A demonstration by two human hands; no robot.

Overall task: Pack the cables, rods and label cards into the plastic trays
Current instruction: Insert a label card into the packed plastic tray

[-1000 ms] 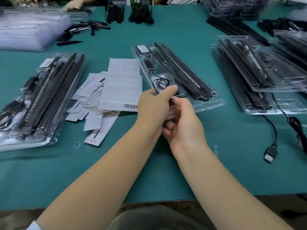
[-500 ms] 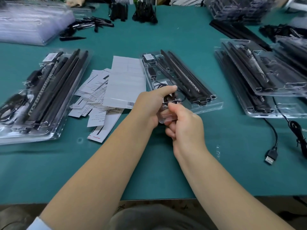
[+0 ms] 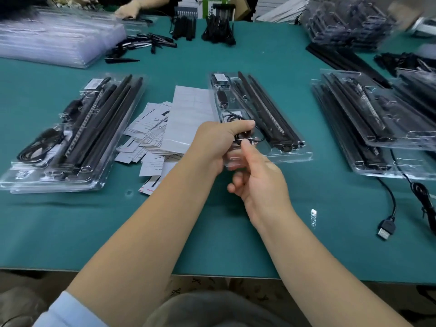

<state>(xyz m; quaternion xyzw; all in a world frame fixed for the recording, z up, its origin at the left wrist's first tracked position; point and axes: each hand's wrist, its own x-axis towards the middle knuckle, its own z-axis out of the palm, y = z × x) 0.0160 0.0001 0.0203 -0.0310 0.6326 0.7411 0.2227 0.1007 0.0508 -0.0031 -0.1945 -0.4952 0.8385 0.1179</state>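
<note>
Head-worn camera looks forward and down, close over the table (image 3: pixel 212 244).

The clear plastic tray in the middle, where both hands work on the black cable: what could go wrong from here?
1. The thin coiled black cable may spring out of its pocket once the left hand and right hand let go.
2. The clear plastic tray overlaps the loose white label cards, so a card might slip underneath unnoticed.

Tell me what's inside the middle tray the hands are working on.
The middle tray holds long black rods, a small adapter and a coiled cable. Both hands cover its near corner, hiding what's there.
</note>
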